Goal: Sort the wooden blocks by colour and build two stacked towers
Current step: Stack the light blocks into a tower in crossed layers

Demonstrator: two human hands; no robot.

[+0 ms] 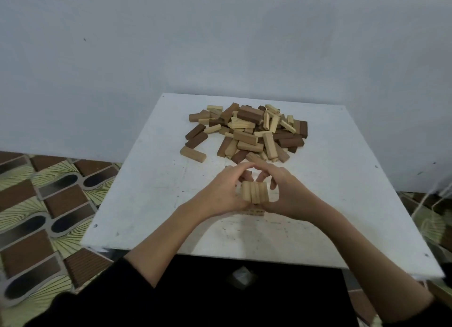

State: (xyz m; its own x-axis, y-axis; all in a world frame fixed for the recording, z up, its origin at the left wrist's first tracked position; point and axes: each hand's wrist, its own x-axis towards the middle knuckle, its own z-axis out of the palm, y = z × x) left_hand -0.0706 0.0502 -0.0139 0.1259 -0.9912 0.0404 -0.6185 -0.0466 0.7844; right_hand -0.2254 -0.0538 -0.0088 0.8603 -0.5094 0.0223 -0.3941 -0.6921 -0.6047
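Partly hidden beneath curled fingers, pale blocks are gripped between left hand and right hand, tower base obscured.

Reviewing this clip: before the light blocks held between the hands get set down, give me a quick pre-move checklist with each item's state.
1. Left hand and right hand both grip the bundle of light blocks: ok.
2. Bundle holds one colour only: ok.
3. Block ends aligned: cannot tell.
4. Block layer beneath the hands squared up: cannot tell, mostly hidden.
5. Mixed pile stands apart from the hands: ok.
6. Bare table beside the build: ok.
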